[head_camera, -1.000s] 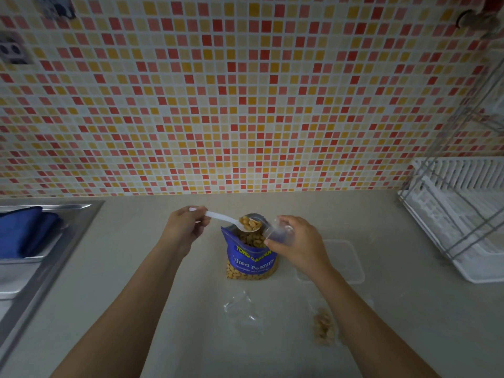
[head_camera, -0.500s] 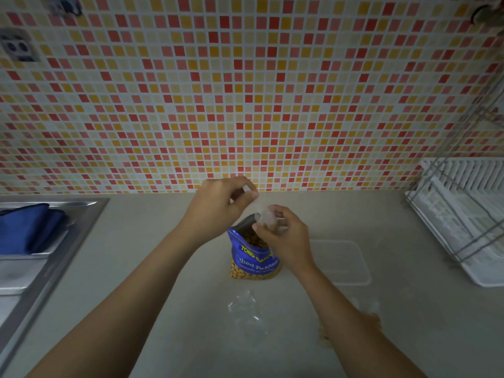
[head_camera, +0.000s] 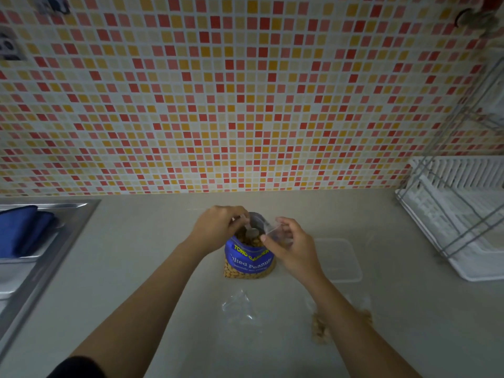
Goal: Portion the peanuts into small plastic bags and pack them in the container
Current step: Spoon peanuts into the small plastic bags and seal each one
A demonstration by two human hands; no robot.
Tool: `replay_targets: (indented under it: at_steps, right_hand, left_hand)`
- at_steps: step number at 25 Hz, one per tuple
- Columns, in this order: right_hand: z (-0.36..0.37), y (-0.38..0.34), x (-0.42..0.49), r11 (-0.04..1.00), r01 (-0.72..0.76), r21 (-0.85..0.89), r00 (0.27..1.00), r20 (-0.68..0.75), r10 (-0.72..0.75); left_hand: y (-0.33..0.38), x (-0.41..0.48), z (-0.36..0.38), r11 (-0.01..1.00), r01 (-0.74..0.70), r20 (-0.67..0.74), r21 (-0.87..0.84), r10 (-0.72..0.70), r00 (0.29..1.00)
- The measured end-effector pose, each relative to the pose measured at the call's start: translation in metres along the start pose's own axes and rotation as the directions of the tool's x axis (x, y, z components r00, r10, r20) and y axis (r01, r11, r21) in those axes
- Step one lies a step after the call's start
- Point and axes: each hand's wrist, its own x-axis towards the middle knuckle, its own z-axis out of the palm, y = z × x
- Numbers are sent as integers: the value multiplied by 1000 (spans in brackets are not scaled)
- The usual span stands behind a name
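A blue salted-peanut bag (head_camera: 249, 261) stands open on the counter. My left hand (head_camera: 218, 227) grips a white plastic spoon (head_camera: 250, 231), its bowl down inside the bag's mouth among the peanuts. My right hand (head_camera: 293, 245) pinches a small clear plastic bag (head_camera: 275, 232) beside the opening. A clear lidded container (head_camera: 341, 259) lies flat to the right of the peanut bag. An empty clear bag (head_camera: 240, 306) lies in front. A filled small bag of peanuts (head_camera: 320, 327) lies partly under my right forearm.
A steel sink (head_camera: 41, 257) with a blue cloth (head_camera: 21, 230) is at the left. A white dish rack (head_camera: 458, 214) with wire frame occupies the right. The mosaic tile wall rises behind the beige counter (head_camera: 152, 282).
The spoonful of peanuts went up over the small bag, then my left hand brought the spoon back down into the peanut bag. My right hand stayed by the opening with the small bag.
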Motion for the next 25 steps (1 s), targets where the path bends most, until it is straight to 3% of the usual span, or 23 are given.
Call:
replay_targets:
  at_steps: [3,5,7,12,15,16,17,19,21,23,25]
  right_hand:
    - [-3,5,-2,997,34,-70,999,26,-32]
    - [-4,7,-4,997,30,-77,999,35,-28]
    - [-5,9,-5,997,17,-73,999,51,-13]
    - [-9,10,-1,997,-78,29,995,60,76]
    - [-10,10,1,990,-124,72,990,77,118]
    - [-11,12,2,986,-140,88,988,77,134]
    - [-11,13,3,983,-152,104,987,71,145]
    - [-12,16,4,980,-163,112,985,77,155]
    - [-12,17,4,981,-161,107,984,87,153]
    - [-12,17,5,983,-155,98,985,95,146]
    - [-11,15,4,984,-157,84,983,112,147]
  left_hand:
    - [-2,4,16,981,186,-67,-47,-189,980]
    - [1,4,19,891,414,-153,-185,-442,884]
    - [1,5,16,765,543,-138,-347,-614,777]
    - [9,1,12,568,586,159,-578,-626,764]
    - [3,1,11,395,590,172,-705,-711,682]
    - [0,0,10,380,569,131,-729,-739,661]
    - [-2,0,11,445,552,44,-705,-749,661]
    - [-1,-4,12,739,491,-162,-461,-614,773]
    - [12,-9,18,900,378,-161,-215,-414,896]
    - [18,-10,27,886,396,-96,-242,-428,899]
    - [16,-7,30,752,513,-63,-413,-586,808]
